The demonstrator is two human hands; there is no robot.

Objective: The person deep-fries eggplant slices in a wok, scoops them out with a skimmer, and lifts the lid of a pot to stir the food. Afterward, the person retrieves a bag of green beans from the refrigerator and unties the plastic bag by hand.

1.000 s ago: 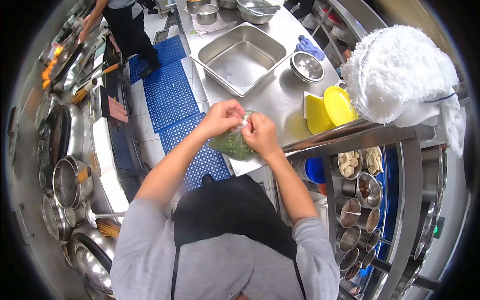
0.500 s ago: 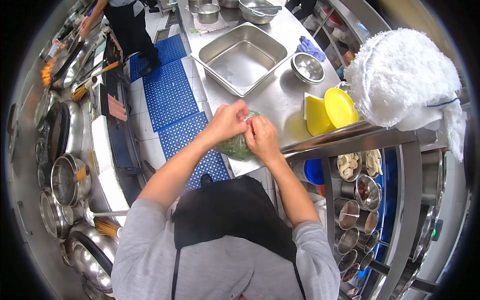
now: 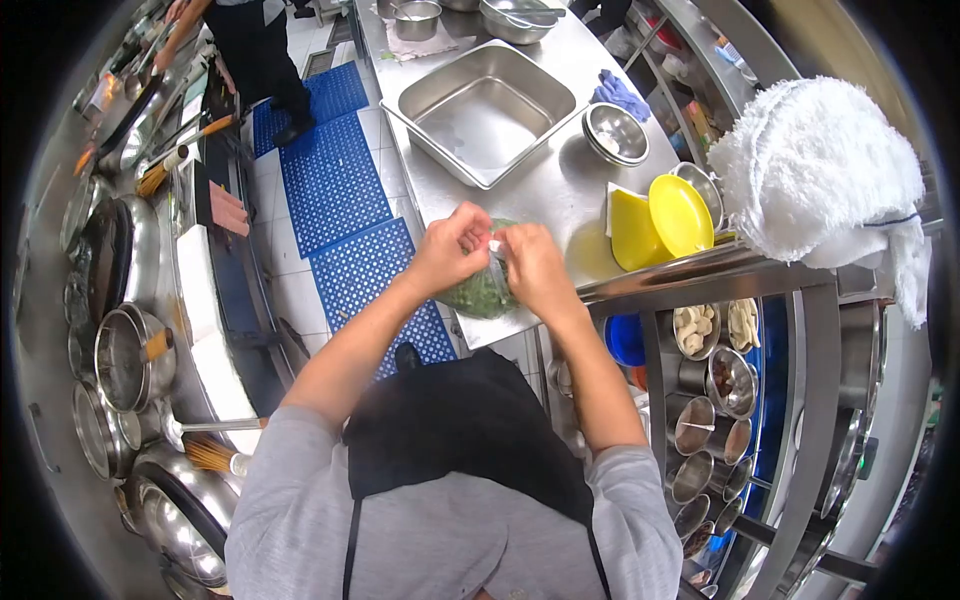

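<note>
A clear plastic bag of green leafy vegetables (image 3: 478, 294) rests at the near edge of the steel table. My left hand (image 3: 452, 247) is closed at the bag's top, with the fingers curled and thumb near its white, gathered neck. From the other side, my right hand (image 3: 538, 268) pinches the same gathered plastic. Part of the bag is covered by my hands, so the exact grip of the fingertips is hidden. Just beyond them sits a deep steel pan (image 3: 485, 110).
Small steel bowls (image 3: 616, 134), a purple glove (image 3: 622, 96) and yellow containers (image 3: 660, 228) stand on the table. White towels (image 3: 815, 170) bulge at the right. Ingredient pots (image 3: 692, 425) fill a lower shelf. A co-worker (image 3: 250, 50) stands by the woks at left.
My fingertips have shifted at the bag's neck, and more of its white gathered plastic shows between my hands. The co-worker appears slightly farther left, and the wok flame looks smaller.
</note>
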